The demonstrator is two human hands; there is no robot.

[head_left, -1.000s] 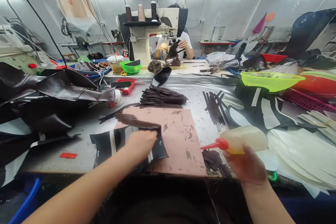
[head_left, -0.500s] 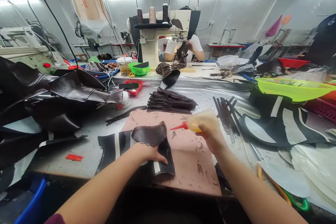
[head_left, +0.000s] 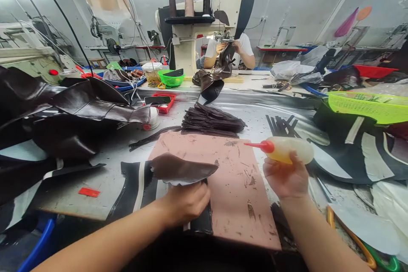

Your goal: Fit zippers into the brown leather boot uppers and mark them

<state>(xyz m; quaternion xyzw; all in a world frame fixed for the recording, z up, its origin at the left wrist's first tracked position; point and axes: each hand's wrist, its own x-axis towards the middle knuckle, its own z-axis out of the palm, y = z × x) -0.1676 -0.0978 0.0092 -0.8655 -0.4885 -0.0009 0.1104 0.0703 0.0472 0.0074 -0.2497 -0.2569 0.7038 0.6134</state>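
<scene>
My right hand (head_left: 288,174) is wrapped round a translucent squeeze bottle (head_left: 301,149). Its red nozzle points left, and yellowish liquid lies inside. Over the near-left part of a pink board (head_left: 229,195), my left hand (head_left: 189,204) has its fingers curled at the lower edge of a dark brown leather piece (head_left: 181,169). That edge is scalloped, and the piece stands tilted up; the fingertips are partly hidden. Beneath it lies a black panel with pale strips (head_left: 127,187), partly on the board and partly on the metal table.
A pile of dark strips (head_left: 212,120) sits behind the board. Brown leather parts (head_left: 79,106) are heaped at left, black-and-white panels (head_left: 350,157) at right. A sewing machine (head_left: 191,42) stands across the table, where another person works. Orange-handled scissors (head_left: 353,238) lie near right.
My right hand has moved right with the bottle, drawing its nozzle away from the leather. My left fingers have curled in, and the leather piece's right end has swung lower and further right.
</scene>
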